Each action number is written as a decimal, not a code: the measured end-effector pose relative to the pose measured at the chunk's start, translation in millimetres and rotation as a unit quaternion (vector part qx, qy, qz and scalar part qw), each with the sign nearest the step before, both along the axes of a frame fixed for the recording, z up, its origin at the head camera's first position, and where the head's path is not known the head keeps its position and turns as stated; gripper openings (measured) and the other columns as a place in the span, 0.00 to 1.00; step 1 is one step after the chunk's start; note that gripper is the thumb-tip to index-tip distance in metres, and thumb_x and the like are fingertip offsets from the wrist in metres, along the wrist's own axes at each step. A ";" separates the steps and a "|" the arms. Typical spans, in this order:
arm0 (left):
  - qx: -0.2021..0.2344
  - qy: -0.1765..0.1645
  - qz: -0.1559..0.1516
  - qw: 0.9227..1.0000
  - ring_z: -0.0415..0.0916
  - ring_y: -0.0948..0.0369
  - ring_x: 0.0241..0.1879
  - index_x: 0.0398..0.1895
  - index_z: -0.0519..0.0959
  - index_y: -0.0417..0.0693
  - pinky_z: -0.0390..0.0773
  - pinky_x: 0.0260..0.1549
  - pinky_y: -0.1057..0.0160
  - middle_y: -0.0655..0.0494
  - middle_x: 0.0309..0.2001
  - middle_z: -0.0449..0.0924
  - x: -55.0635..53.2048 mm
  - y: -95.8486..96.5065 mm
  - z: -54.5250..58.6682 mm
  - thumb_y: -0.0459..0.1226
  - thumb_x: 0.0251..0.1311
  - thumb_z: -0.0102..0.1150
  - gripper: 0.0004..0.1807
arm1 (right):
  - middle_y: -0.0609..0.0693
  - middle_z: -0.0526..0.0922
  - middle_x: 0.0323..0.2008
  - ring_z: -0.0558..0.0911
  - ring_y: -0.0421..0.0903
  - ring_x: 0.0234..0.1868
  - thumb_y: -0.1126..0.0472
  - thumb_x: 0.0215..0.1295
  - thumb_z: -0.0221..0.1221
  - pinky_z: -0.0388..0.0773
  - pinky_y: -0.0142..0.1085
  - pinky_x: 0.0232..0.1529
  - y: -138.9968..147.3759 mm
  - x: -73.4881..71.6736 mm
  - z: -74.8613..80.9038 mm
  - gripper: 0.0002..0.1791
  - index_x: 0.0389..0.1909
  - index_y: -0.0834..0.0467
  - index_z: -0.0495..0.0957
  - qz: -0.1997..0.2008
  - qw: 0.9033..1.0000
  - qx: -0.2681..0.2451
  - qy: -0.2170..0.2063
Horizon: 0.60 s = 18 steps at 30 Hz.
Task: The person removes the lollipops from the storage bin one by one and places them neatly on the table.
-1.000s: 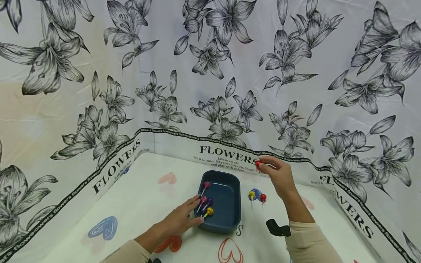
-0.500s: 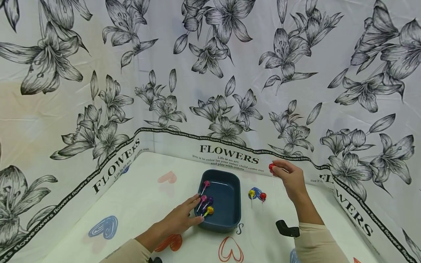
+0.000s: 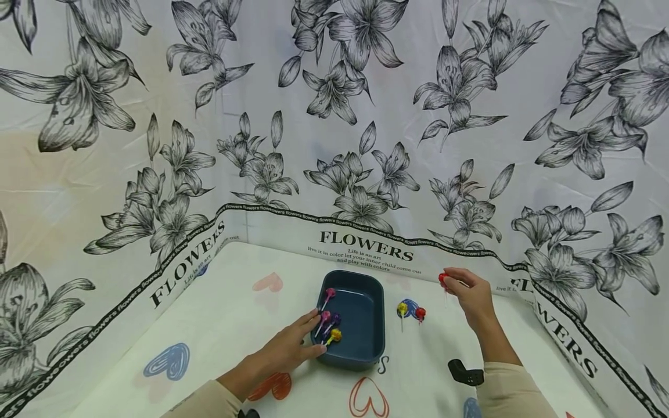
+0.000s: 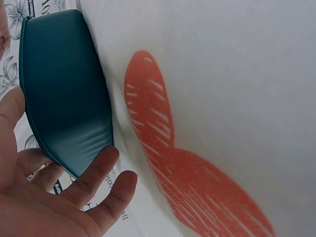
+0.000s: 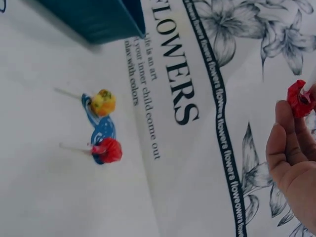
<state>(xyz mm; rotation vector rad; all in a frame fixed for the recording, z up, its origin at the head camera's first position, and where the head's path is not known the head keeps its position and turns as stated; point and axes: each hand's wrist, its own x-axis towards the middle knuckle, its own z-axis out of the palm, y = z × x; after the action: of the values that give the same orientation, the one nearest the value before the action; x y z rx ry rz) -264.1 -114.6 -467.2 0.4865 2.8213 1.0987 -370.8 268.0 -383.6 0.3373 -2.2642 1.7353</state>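
Observation:
My right hand (image 3: 473,296) pinches a red-wrapped lollipop (image 3: 443,278) by its head, above the far right of the table, with the stick hanging down. Below and left of it, a yellow lollipop (image 3: 402,308) and another red lollipop (image 3: 420,313) lie on the cloth. My left hand (image 3: 287,348) rests against the left side of a dark blue bin (image 3: 363,328), its fingers spread along the outer wall in the left wrist view. Inside the bin, along its left side, lie two pink lollipops (image 3: 330,293), a purple lollipop (image 3: 335,319) and a yellow lollipop (image 3: 335,335).
A white cloth with printed hearts (image 3: 167,361) covers the table. Behind it rises a flower-printed curtain (image 3: 360,174). A black strap piece (image 3: 465,374) sits at the right wrist.
My right hand has moved right and slightly down, away from the bin, with the red lollipop still pinched. The left hand and the bin stay in place.

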 end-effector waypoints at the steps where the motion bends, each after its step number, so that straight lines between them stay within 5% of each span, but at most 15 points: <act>1: 0.000 0.000 0.000 1.000 0.69 0.56 0.48 0.65 0.54 0.50 0.65 0.47 0.50 0.59 0.66 0.43 0.2 0.3 -0.1 0.59 0.50 0.49 0.41 | 0.59 0.74 0.41 0.78 0.47 0.38 0.56 0.55 0.58 0.74 0.30 0.37 1.7 -0.1 -2.6 0.20 0.46 0.63 0.73 -0.002 1.000 0.003 -0.001; 18: -0.006 -0.006 0.006 1.000 0.69 0.55 0.49 0.65 0.54 0.51 0.66 0.46 0.50 0.61 0.66 0.44 0.7 0.2 1.5 0.59 0.50 0.49 0.41 | 0.57 0.76 0.42 0.77 0.48 0.40 0.54 0.57 0.56 0.74 0.30 0.38 26.9 -19.9 -56.1 0.19 0.46 0.61 0.73 -0.034 0.994 0.014 -0.098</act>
<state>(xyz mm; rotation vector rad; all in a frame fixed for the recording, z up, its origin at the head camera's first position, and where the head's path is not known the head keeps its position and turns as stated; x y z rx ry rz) -263.4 -114.5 -465.8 0.4625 2.8223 1.0819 -390.6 294.9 -439.7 0.0955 -2.4063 1.7728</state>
